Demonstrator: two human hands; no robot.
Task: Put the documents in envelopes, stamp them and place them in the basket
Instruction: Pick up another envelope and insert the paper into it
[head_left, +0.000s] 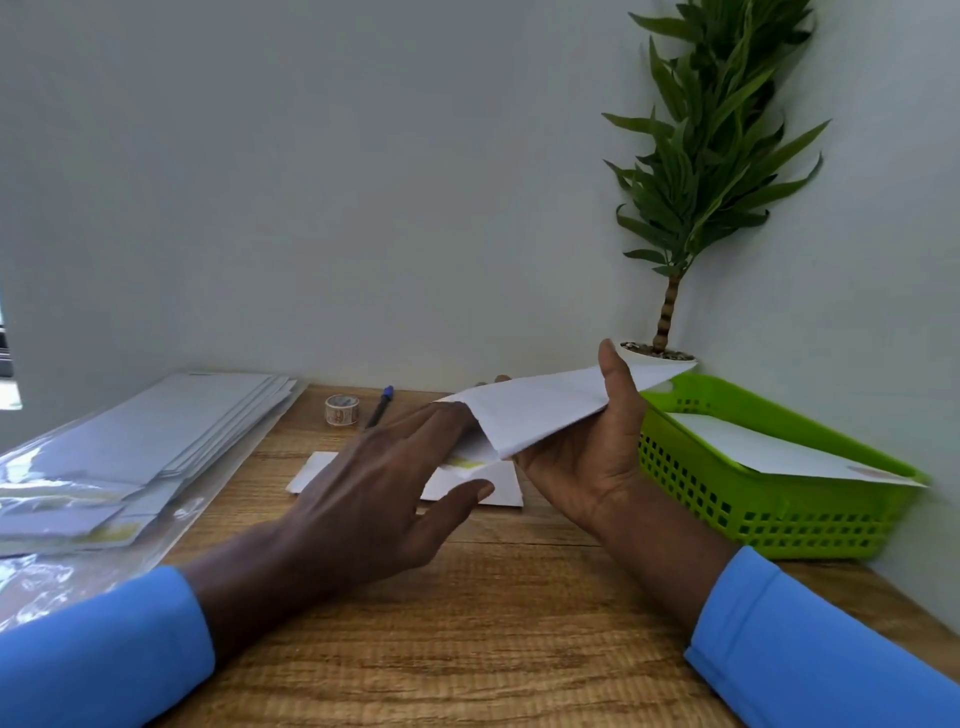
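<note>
One finished letter, a flat white envelope with a reddish stamp at its corner (769, 447), already lies in the lime-green perforated plastic basket (769, 519) at the right edge of the frame, so the task looks partly done. The job in hand seems to be filling a second one. The right hand (587, 457) holds a white paper envelope (540, 410) above the wooden surface (467, 623) at centre frame, its grip closed on it with the thumb over the top edge and the fingers underneath. The left hand (374, 483) has a loose, wide grip, its straight fingers reaching into the envelope's open mouth; whether a document is fully inside I cannot tell. Sealing, stamping and dropping it in the basket are probably still to come, and the stack of pale envelopes in a clear plastic sleeve (171, 431) at middle left suggests more rounds. A small roll of stamps (341, 409) and a blue pen (381, 406) sit near the back wall, and a white sheet (498, 488) lies under the hands. The basket is just beside the right hand, with a potted green plant (717, 156) and the corner walls close behind it; the nearer wood offers the open room.
</note>
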